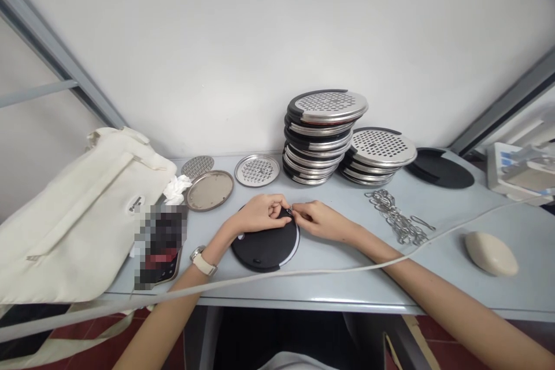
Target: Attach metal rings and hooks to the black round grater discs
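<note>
- Two hands meet in the head view: left hand [261, 214] and right hand [319, 220] both seem to pinch a small metal clip [289, 211] at the far edge of a black disc [263, 250], which lies on the table [333, 255].
- Tall stack [318, 150] and short stack [378, 156] look finished.
- Apparently left: this disc, loose clips [396, 217], a loose perforated plate [257, 171].

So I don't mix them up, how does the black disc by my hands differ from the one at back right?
Your left hand and right hand are at the near disc; neither touches the far disc. The near disc has a pale strip along its right edge; the far disc shows none there. Both are round and mostly black.
</note>
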{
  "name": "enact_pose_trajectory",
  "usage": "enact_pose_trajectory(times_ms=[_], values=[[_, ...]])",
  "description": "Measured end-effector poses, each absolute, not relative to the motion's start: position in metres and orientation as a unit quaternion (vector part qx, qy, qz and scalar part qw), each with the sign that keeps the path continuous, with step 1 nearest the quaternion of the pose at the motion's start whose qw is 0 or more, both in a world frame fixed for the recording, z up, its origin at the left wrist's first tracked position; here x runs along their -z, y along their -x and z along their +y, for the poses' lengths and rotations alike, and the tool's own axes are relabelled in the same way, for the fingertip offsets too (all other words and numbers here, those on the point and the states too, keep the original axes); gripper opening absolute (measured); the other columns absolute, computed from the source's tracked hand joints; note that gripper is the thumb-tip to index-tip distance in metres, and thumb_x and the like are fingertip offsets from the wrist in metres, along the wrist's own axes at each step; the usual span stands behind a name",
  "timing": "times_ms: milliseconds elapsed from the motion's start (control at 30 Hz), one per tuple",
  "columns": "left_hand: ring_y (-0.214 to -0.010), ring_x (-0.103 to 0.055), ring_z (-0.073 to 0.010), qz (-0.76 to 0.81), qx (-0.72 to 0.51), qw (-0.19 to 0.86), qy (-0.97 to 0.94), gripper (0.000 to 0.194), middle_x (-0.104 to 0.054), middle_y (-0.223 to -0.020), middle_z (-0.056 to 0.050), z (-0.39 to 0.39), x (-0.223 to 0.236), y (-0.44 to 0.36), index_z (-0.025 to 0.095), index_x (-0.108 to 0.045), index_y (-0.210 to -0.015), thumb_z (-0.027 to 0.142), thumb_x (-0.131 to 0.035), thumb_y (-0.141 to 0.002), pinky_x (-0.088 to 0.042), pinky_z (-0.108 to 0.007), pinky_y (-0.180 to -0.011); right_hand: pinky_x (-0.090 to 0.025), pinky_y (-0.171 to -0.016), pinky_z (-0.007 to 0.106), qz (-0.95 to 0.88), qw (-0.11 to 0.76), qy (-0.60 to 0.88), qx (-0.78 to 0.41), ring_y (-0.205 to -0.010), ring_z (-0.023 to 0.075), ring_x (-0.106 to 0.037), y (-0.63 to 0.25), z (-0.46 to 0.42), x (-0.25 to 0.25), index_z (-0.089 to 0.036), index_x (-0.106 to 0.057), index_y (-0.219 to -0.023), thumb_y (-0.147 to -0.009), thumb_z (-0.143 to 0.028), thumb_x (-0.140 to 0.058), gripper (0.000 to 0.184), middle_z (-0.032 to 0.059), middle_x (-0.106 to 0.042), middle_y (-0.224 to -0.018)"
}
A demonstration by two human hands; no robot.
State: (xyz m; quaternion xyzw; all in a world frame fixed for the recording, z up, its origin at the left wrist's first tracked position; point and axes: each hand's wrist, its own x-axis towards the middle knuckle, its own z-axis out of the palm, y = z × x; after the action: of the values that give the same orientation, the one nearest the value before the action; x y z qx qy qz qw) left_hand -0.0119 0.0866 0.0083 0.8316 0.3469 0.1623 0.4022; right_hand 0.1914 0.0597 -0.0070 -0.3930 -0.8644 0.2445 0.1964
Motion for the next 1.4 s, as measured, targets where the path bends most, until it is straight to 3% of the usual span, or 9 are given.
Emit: enact_pose_trajectory(times_ms=[867, 1400], values=[[-0.05, -0.039, -0.007, 0.346, -0.171, 0.372, -0.844, 0.02, -0.043, -0.053, 0.01, 0.0845, -0.0112, 0.0106, 0.018, -0.053, -0.089, 0.031, -0.059, -0.075, -0.032, -0.019, -0.054, -0.025, -0.051, 0.023, -0.861, 0.189, 0.404, -0.244, -0.047, 0.008, -0.036, -0.1922, 0.06, 0.0093, -0.018, -0.046, -0.069, -0.09, -0.025, -0.037, 0.024, -0.0048, -0.042, -0.053], [-0.051, -0.039, -0.0071, 0.332, -0.174, 0.363, -0.853, 0.024, -0.043, -0.055, 0.01, 0.0861, -0.01, 0.0112, 0.019, -0.053, -0.096, 0.03, -0.06, -0.075, -0.031, -0.019, -0.054, -0.028, -0.054, 0.022, -0.86, 0.196, 0.407, -0.237, -0.052, 0.0094, -0.043, -0.1891, 0.0572, 0.0072, -0.018, -0.049, -0.078, -0.094, -0.028, -0.032, 0.025, -0.0018, -0.05, -0.061]])
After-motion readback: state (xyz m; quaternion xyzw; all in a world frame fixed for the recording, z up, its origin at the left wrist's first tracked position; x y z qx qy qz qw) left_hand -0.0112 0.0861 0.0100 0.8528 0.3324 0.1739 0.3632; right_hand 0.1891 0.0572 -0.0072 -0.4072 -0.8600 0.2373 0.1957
